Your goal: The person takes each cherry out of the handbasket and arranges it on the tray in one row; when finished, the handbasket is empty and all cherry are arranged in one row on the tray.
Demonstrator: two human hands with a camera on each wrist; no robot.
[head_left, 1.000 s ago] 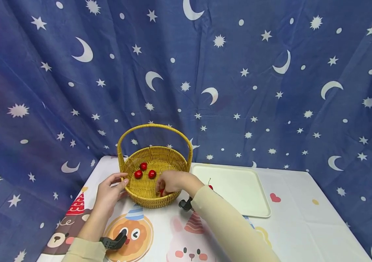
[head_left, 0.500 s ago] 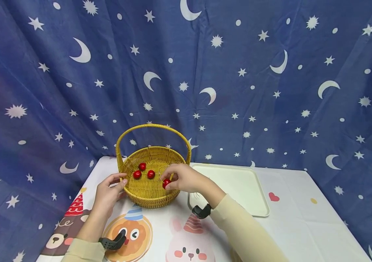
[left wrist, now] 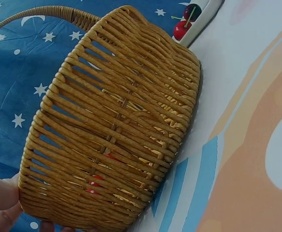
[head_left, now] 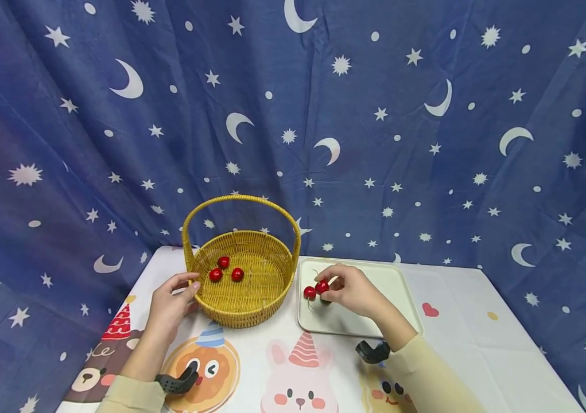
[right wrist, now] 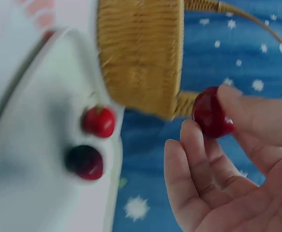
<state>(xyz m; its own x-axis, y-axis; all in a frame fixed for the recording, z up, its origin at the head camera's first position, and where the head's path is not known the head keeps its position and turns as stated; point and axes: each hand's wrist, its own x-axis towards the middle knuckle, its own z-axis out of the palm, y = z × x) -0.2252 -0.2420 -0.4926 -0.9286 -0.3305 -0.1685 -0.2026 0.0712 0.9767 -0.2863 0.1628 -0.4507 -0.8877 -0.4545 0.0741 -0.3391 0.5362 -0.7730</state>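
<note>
My left hand (head_left: pixel 171 301) holds the yellow wicker basket (head_left: pixel 241 315) by its left rim, the thumb (left wrist: pixel 3 191) against the weave in the left wrist view. Three red cherries (head_left: pixel 237 275) lie in the basket's left half. Over the cream tray (head_left: pixel 375 281), my right hand (head_left: pixel 352 291) pinches a red cherry (right wrist: pixel 209 113) between thumb and fingers. Below it, a red cherry (right wrist: pixel 100 121) and a darker one (right wrist: pixel 86 162) rest on the tray, blurred in the right wrist view; the hand partly covers the dark one in the head view.
The basket's tall arched handle (head_left: pixel 241 198) rises over its middle. The tray stands just right of the basket. A white tablecloth (head_left: pixel 473 332) with cartoon animals covers the table. A blue curtain (head_left: pixel 375 143) with moons and stars hangs right behind.
My right hand has lifted a cherry out of the basket and carried it right, over the tray. The left hand stays on the basket rim.
</note>
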